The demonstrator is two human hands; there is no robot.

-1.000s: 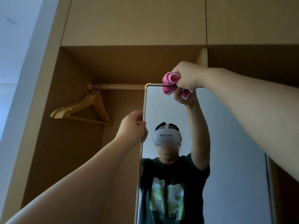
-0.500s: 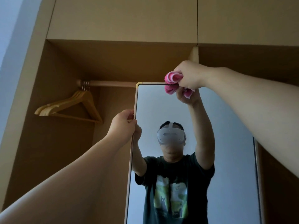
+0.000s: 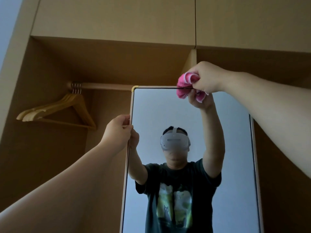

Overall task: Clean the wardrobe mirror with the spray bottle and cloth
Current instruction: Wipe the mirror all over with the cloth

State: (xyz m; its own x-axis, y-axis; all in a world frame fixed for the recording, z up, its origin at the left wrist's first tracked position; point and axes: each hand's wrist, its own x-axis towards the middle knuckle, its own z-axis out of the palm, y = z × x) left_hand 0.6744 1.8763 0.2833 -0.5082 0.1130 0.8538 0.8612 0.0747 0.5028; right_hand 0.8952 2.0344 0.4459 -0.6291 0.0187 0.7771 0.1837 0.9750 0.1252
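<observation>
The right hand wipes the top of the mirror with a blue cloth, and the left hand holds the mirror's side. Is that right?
Almost. In the head view the cloth is pink, not blue. The right hand does wipe the mirror top with it, and the left hand holds the side.

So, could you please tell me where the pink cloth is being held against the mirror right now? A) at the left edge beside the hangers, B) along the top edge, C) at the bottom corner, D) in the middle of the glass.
B: the right hand presses the pink cloth over the mirror frame's top edge.
</observation>
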